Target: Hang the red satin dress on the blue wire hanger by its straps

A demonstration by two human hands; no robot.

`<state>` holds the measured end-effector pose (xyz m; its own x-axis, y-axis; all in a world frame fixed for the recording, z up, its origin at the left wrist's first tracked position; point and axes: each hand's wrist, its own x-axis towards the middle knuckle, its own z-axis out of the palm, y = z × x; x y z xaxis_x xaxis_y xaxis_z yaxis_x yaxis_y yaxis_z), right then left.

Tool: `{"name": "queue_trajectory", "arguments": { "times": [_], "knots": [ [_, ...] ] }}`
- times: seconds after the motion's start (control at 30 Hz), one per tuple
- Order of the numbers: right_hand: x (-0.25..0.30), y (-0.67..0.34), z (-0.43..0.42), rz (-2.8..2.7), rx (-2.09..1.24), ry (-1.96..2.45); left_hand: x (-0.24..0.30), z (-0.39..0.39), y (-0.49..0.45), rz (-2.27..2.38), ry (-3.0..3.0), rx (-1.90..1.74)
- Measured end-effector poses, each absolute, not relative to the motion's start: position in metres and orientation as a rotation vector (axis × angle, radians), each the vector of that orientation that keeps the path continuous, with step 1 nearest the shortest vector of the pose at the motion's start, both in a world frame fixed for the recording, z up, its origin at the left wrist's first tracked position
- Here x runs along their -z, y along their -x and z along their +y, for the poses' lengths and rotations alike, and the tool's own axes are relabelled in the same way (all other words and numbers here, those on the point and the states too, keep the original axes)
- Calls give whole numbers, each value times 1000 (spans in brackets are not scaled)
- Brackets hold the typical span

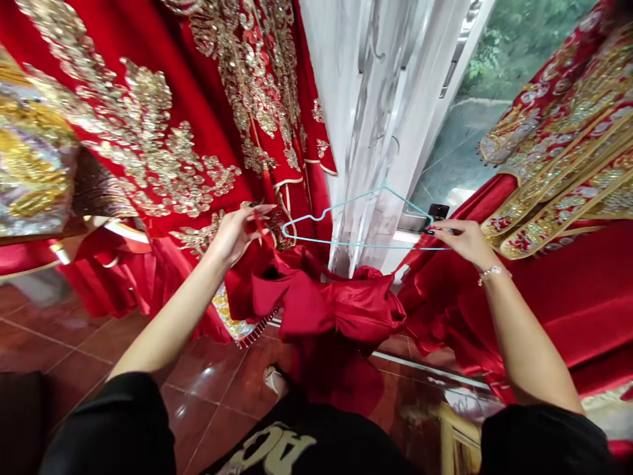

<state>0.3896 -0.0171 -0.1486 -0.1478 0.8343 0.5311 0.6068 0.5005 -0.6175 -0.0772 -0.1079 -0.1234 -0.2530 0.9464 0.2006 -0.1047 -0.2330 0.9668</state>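
My right hand (462, 241) grips the end of a light blue wire clothes hanger (356, 245), which stretches horizontally toward my left hand. My left hand (236, 236) pinches a narrow upper part of a red satin garment (321, 300), close to the hanger's far tip but apart from it. The garment hangs in loose folds below and between my hands. Its lower part drops out of sight behind the fabric folds and toward my body.
Red gowns with gold sequin embroidery (148, 145) hang at the left and right. A sheer white curtain (376, 119) hangs behind the hanger, beside a window (499, 79). Below lies glossy brown floor tile (208, 389), with a pale wooden frame (455, 435) at lower right.
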Motion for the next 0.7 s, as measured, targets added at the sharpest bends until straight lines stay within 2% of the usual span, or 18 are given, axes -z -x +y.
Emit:
{"name": "queue_trajectory", "arguments": {
  "times": [0.27, 0.7],
  "knots": [
    [156, -388, -8, -1769, -370, 1242, 101, -77, 62, 1270, -1283, -1221],
    [157, -393, -13, -1811, -285, 1222, 97, -94, 78, 1322, -1293, -1325]
  ]
}}
